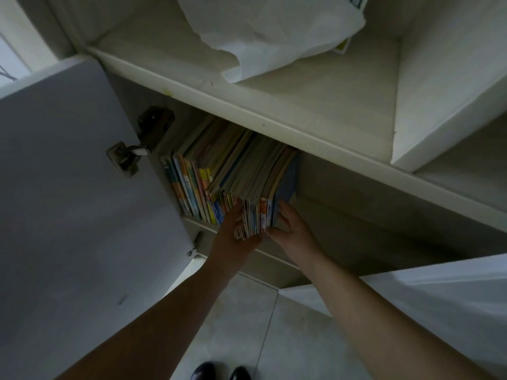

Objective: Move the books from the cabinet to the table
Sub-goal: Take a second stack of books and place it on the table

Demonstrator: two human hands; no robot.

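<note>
We find the books (219, 171) standing upright in the lower compartment of the cabinet (301, 138), packed toward its left wall, and the right-hand bundle of them (255, 204) leans out toward us. Our left hand (233, 237) presses the bundle's left face and our right hand (290, 229) its right face — both arms extended forward and down, clamping the bundle between the palms. The cabinet door (68, 187) stands open at left; a white plastic bag (269, 31) lies on the shelf above.
</note>
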